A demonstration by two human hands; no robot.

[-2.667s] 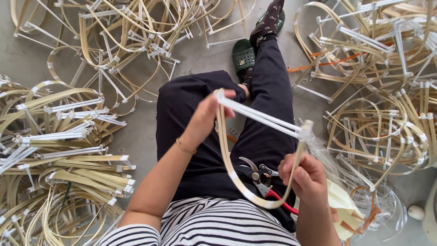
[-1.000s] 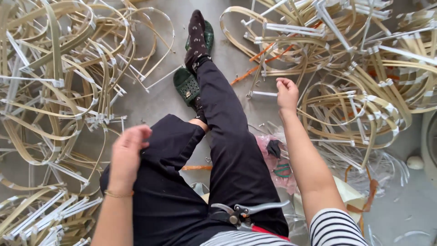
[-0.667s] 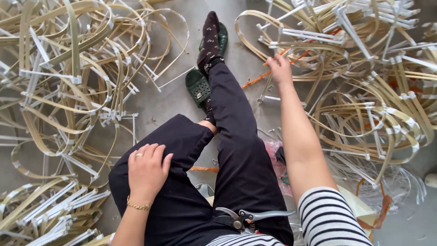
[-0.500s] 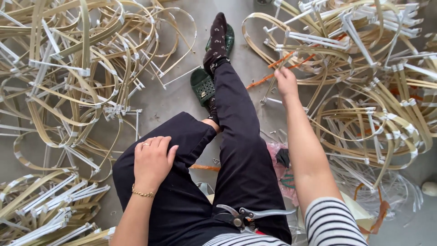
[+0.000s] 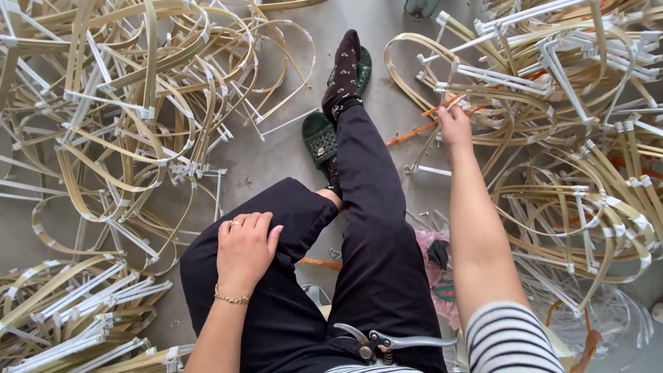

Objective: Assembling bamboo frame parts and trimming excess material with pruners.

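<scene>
Black trousers point(image 5: 373, 276) on both legs. Striped top, black & white; short sleeve point(image 5: 507, 338) shows at right arm. Thin gold bead bracelet point(image 5: 231, 299) on left wrist, ring point(image 5: 235, 222) on a finger of left hand point(image 5: 245, 249). Right hand point(image 5: 454, 124) bare, no jewellery seen. Dark sock point(image 5: 343, 72) w/ small pale pattern. Green clogs point(image 5: 319, 138), one on each foot.
</scene>
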